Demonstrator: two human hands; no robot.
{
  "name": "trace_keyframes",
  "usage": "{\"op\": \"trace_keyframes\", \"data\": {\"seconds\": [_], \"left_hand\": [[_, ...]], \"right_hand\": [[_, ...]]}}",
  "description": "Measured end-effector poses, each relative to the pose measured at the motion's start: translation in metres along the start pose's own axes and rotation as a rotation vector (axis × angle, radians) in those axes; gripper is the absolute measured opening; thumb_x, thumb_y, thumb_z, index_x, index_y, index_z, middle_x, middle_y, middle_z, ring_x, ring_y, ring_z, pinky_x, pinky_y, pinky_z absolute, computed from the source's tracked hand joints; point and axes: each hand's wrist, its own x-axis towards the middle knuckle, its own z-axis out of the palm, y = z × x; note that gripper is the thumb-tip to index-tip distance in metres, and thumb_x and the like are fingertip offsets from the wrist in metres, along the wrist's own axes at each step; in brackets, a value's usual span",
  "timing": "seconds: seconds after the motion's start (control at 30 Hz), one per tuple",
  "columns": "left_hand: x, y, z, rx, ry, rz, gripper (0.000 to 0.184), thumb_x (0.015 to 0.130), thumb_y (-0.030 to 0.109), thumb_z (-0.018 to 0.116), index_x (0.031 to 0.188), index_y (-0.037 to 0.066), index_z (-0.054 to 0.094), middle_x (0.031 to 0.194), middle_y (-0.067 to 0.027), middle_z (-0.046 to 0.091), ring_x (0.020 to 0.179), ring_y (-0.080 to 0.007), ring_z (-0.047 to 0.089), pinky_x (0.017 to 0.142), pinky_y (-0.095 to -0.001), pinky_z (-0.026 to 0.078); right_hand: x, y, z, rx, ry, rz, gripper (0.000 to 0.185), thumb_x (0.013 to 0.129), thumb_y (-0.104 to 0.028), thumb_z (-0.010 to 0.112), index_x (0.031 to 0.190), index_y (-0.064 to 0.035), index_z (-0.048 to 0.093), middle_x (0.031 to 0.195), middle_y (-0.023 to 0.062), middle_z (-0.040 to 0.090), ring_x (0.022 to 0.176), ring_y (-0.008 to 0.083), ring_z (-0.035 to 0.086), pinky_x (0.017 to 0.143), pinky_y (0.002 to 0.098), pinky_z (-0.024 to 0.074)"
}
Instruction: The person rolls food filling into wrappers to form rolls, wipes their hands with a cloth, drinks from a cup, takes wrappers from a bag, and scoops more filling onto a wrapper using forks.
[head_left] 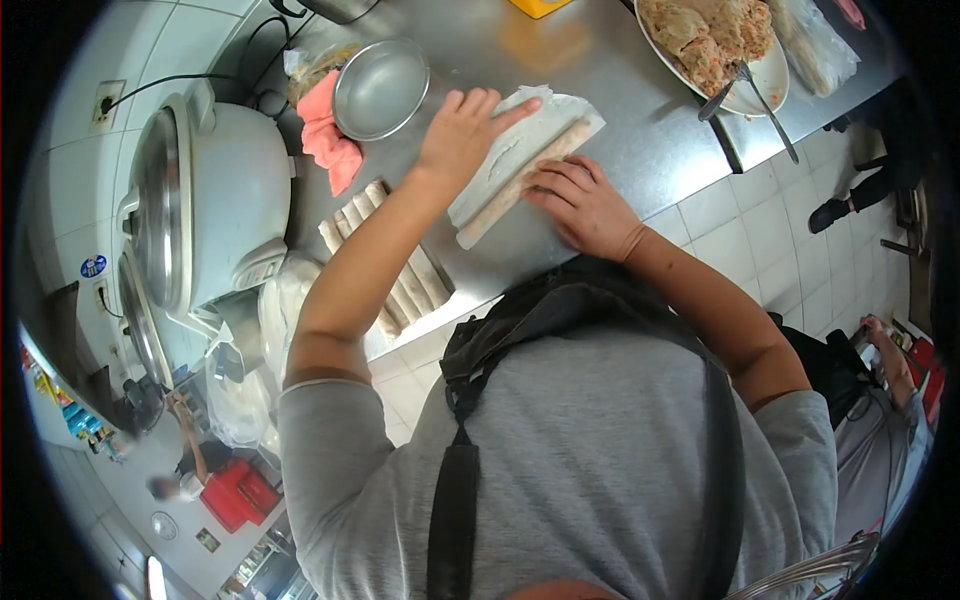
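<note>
A white sheet wrapper lies on the steel counter with a long pale roll along its near edge; what is inside the roll is hidden. My left hand is over the wrapper's far left side, fingers apart and the thumb stretched across its top end. Bent but spread, the fingers of my right hand rest on the roll's near side, with the thumb out of sight. Several finished-looking rolls lie side by side under my left forearm.
A metal bowl and a pink cloth sit left of the wrapper. Farther left stands a large white cooker. A plate of minced filling with two utensils is at the far right, beside a plastic bag. Other people appear at both sides.
</note>
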Motion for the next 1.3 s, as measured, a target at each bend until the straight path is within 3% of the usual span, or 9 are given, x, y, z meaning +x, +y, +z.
{"op": "trace_keyframes", "data": {"seconds": [0.37,0.6,0.8,0.9,1.0,1.07,1.1,1.17,1.3], "left_hand": [[-0.065,0.000,0.001,-0.089,-0.120,-0.300,0.079,0.089,0.013,0.060,0.160,0.033,0.034,0.104,-0.0020,0.054,0.098,-0.0193,0.053,0.084,-0.0347,0.040],[-0.035,0.008,-0.007,-0.138,-0.077,-0.249,0.078,0.089,0.011,0.059,0.161,0.028,0.034,0.105,-0.0029,0.055,0.097,-0.0200,0.052,0.085,-0.0347,0.039],[-0.080,0.016,-0.021,-0.102,-0.265,-0.301,0.077,0.091,0.014,0.060,0.162,0.026,0.031,0.113,-0.0020,0.055,0.107,-0.0186,0.050,0.090,-0.0334,0.036],[-0.108,0.025,-0.043,-0.163,-0.312,-0.331,0.072,0.090,0.014,0.061,0.158,0.022,0.039,0.115,-0.0023,0.055,0.108,-0.0190,0.050,0.091,-0.0342,0.037],[-0.124,0.036,-0.064,-0.180,-0.320,-0.377,0.056,0.089,0.012,0.060,0.144,0.019,0.057,0.110,-0.0034,0.057,0.107,-0.0209,0.052,0.089,-0.0356,0.039],[-0.124,0.047,-0.074,-0.573,-0.113,-0.596,0.038,0.084,0.007,0.066,0.121,0.014,0.070,0.099,-0.0059,0.060,0.100,-0.0249,0.057,0.086,-0.0379,0.043],[-0.119,0.059,-0.078,-0.576,-0.119,-0.604,0.038,0.084,0.007,0.066,0.121,0.014,0.070,0.099,-0.0059,0.060,0.100,-0.0249,0.057,0.086,-0.0379,0.043],[-0.097,0.083,-0.083,-0.885,0.229,-0.755,0.022,0.082,0.007,0.072,0.104,0.010,0.070,0.098,-0.0087,0.063,0.099,-0.0301,0.059,0.087,-0.0409,0.045],[-0.074,0.107,-0.088,-0.962,0.337,-0.833,0.029,0.078,0.007,0.079,0.104,0.007,0.066,0.104,-0.0114,0.066,0.100,-0.0326,0.061,0.088,-0.0421,0.048]], "right_hand": [[0.002,-0.002,-0.001,0.015,0.003,0.004,0.058,0.073,-0.008,0.068,0.130,-0.0100,0.060,0.139,0.0060,0.056,0.136,0.0267,0.047,0.115,0.0504,0.0344],[0.004,-0.001,-0.001,0.024,-0.015,0.001,0.056,0.075,-0.005,0.068,0.130,-0.0110,0.059,0.139,0.0062,0.055,0.136,0.0273,0.046,0.115,0.0503,0.0334],[0.004,-0.001,-0.002,0.047,-0.025,0.001,0.058,0.075,-0.004,0.067,0.132,-0.0110,0.058,0.139,0.0065,0.054,0.137,0.0272,0.046,0.115,0.0503,0.0323],[0.004,-0.001,-0.003,0.055,-0.026,0.000,0.058,0.075,-0.002,0.066,0.132,-0.0110,0.058,0.138,0.0064,0.054,0.137,0.0271,0.045,0.115,0.0504,0.0324],[0.005,-0.001,-0.002,0.049,-0.023,-0.007,0.058,0.075,-0.002,0.066,0.132,-0.0112,0.058,0.138,0.0062,0.054,0.137,0.0269,0.045,0.115,0.0504,0.0318],[0.004,-0.001,-0.002,0.043,-0.024,-0.014,0.058,0.074,-0.002,0.066,0.132,-0.0113,0.059,0.139,0.0062,0.054,0.136,0.0268,0.046,0.115,0.0503,0.0311],[0.004,-0.002,-0.002,0.032,-0.018,-0.014,0.058,0.075,-0.002,0.065,0.132,-0.0118,0.059,0.139,0.0059,0.054,0.136,0.0267,0.046,0.114,0.0494,0.0309],[0.008,0.001,-0.004,0.018,-0.010,-0.023,0.058,0.075,-0.002,0.065,0.132,-0.0123,0.059,0.139,0.0057,0.054,0.136,0.0265,0.046,0.113,0.0485,0.0308],[0.016,0.012,-0.002,0.031,0.048,-0.055,0.048,0.077,-0.004,0.066,0.124,-0.0130,0.064,0.130,0.0021,0.060,0.124,0.0231,0.053,0.105,0.0457,0.0345]]}}
